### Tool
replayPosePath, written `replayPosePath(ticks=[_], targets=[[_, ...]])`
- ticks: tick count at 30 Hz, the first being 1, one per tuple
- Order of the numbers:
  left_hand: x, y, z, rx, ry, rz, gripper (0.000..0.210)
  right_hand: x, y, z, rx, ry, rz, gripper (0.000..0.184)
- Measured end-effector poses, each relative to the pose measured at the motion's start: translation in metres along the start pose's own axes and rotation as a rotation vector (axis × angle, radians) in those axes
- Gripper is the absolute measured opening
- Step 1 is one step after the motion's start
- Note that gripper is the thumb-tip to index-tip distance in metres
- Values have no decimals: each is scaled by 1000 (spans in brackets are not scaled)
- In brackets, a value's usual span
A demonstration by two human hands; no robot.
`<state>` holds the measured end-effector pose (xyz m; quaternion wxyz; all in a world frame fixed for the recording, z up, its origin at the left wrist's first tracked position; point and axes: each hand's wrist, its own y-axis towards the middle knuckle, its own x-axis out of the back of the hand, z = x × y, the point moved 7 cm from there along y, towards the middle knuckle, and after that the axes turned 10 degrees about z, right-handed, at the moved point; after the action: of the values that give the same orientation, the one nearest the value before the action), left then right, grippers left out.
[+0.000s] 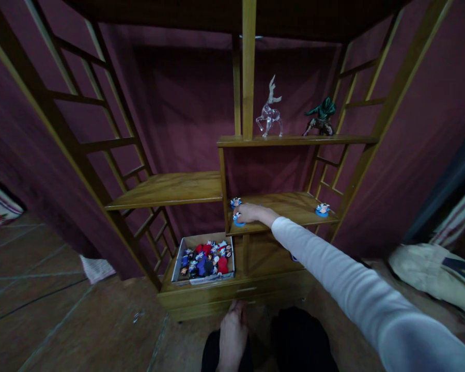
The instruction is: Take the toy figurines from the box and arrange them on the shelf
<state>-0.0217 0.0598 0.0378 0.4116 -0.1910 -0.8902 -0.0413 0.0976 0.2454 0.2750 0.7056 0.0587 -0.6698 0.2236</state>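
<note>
My right hand [249, 212] reaches onto the lower right shelf [287, 205], its fingers closed around a small figurine [238, 219] with a round blue base. The figurine stands near the shelf's front left corner. Just behind it is a similar blue-based figurine [236, 202], and a third blue-based figurine [322, 208] stands at the shelf's right end. Low in the view, my left hand [233, 330] rests on my knee, fingers loosely curled together and no object visible in them. An open box [177, 263] with several small red, blue and white figurines sits below and left of my right hand.
The wooden display rack [248, 77] has upright posts and lattice sides. A clear deer figurine [270, 111] and a green-hooded figure [321, 116] stand on the upper right shelf [294, 140]. A left shelf [170, 188] juts out above the box. A pale bag [430, 274] lies at right.
</note>
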Motion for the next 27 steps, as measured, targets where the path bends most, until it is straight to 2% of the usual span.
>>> replayPosePath(ticks=[3, 6, 8, 12, 16, 21, 27], targets=[[1, -1, -1, 7, -7, 8, 38, 14, -7, -12, 29, 94, -101, 39], [2, -1, 0, -9, -36, -12, 38, 30, -20, -33, 69, 180, -285, 38], [2, 0, 0, -27, -54, -22, 38, 30, -27, -53, 15, 212, -354, 41], [1, 1, 0, -49, -75, -26, 38, 1, -32, -87, -113, 326, -310, 50], [1, 0, -1, -71, -84, -51, 36, -26, -31, -100, -168, 419, -275, 43], [0, 1, -1, -63, -66, -38, 36, -30, -31, -97, -156, 428, -322, 29], [-4, 4, -1, -52, -32, -24, 38, -30, -33, -92, -151, 356, -323, 28]])
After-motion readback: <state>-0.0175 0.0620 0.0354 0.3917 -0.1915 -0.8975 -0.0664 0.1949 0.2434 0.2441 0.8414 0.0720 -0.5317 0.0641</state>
